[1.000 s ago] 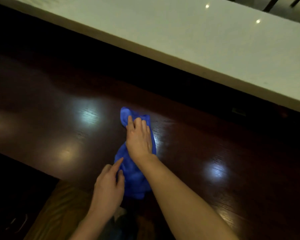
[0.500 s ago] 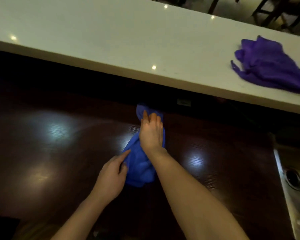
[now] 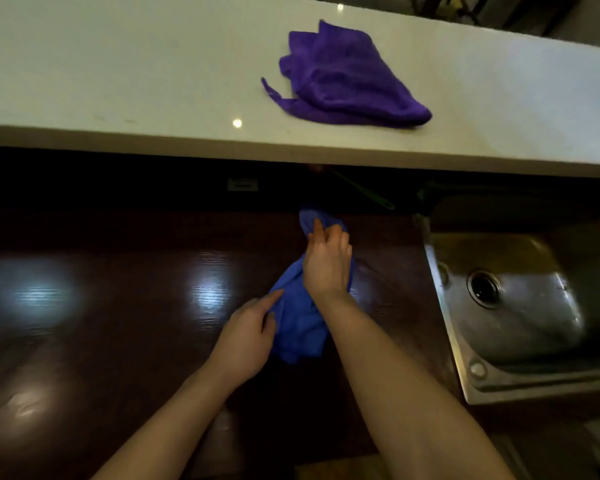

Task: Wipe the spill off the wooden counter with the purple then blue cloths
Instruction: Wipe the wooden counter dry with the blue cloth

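Observation:
The blue cloth point(image 3: 300, 327) lies bunched on the dark wooden counter point(image 3: 118, 306), stretched away from me. My right hand point(image 3: 326, 263) presses on its far half, with the fingers bent down into the fabric at the far end. My left hand point(image 3: 248, 336) is at the cloth's near left edge, index finger laid on it and thumb under the fold, pinching it. The purple cloth point(image 3: 343, 81) lies crumpled on the raised white ledge point(image 3: 118, 81) behind, apart from both hands. No spill shows on the glossy wood.
A steel sink point(image 3: 513, 299) with a round drain is set into the counter just right of the cloth. The white ledge overhangs the counter's dark back edge. A green handle point(image 3: 368, 194) lies in the shadow under it.
Both hands have slid the blue cloth to the right along the counter, toward the sink. The right hand's fingers have bent down into the fabric. The purple cloth and sink have come into view.

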The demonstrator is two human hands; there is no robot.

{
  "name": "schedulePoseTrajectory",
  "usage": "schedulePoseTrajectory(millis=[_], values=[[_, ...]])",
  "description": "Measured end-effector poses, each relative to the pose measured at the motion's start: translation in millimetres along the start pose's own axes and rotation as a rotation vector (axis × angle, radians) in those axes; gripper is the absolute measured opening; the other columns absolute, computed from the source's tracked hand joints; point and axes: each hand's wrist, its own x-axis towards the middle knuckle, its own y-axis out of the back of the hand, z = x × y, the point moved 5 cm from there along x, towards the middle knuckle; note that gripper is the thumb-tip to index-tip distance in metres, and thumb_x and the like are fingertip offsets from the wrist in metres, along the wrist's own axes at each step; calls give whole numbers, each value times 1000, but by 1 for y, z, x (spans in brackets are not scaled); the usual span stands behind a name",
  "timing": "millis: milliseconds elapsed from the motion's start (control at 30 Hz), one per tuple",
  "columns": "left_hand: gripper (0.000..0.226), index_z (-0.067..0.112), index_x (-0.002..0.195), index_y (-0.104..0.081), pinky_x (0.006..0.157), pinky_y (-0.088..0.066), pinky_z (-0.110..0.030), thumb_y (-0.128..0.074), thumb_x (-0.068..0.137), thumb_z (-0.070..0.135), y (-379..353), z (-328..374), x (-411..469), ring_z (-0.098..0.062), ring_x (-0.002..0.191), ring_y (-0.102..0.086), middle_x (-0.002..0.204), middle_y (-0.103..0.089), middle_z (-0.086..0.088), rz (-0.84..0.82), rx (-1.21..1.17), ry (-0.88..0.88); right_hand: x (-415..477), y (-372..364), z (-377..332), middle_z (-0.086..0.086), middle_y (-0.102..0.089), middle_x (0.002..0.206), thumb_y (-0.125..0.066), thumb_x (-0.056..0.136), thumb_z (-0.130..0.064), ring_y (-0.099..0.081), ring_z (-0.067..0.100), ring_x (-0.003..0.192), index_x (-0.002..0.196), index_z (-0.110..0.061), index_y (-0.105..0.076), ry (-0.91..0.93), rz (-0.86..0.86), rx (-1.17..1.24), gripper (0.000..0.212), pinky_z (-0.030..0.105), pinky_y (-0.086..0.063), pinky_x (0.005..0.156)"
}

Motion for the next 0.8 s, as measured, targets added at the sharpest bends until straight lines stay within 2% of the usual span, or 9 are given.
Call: schedulePoseTrajectory(millis=[133,267,400,567,800], values=[[46,20,141,-53,99,-44,-31,-49,97,9,-42,32,8,-26,115,-60,125,-64,-11,-72,34,-72,-6,17,67,16,-55,112,-45,101,-23,-50,35,105,142,-12,-47,-90,-1,-50,43,44,-41,85],[45,19,140,-55,102,-44,-33,-52,95,10,-81,61,7,-26,118,-61,127,-65,-10,-133,30,-120,-22,38,126,21,-55,107,-51,99,-20,-51,40,99,137,-11,-53,-198,45,-64,39,48,-42,82],[47,22,140,-54,106,-42,-28,-55,94,15,-111,78,-2,-21,125,-58,136,-62,-5,-189,11,-141,-48,55,171,20,-54,99,-53,98,-18,-51,39,91,137,-10,-52,-206,66,-84,39,49,-45,76],[47,26,137,-54,98,-49,-30,-58,91,21,-118,75,-21,-19,116,-64,128,-68,-1,-164,-21,-131,-73,62,175,18,-52,97,-53,99,-17,-49,35,89,141,-10,-47,-167,35,-73,43,46,-45,74],[38,26,130,-58,90,-49,-28,-58,92,31,-97,39,-67,-17,105,-66,118,-72,0,-119,2,-67,-120,60,142,25,-52,97,-56,96,-10,-48,40,84,137,-2,-52,-156,47,-13,42,52,-44,78]])
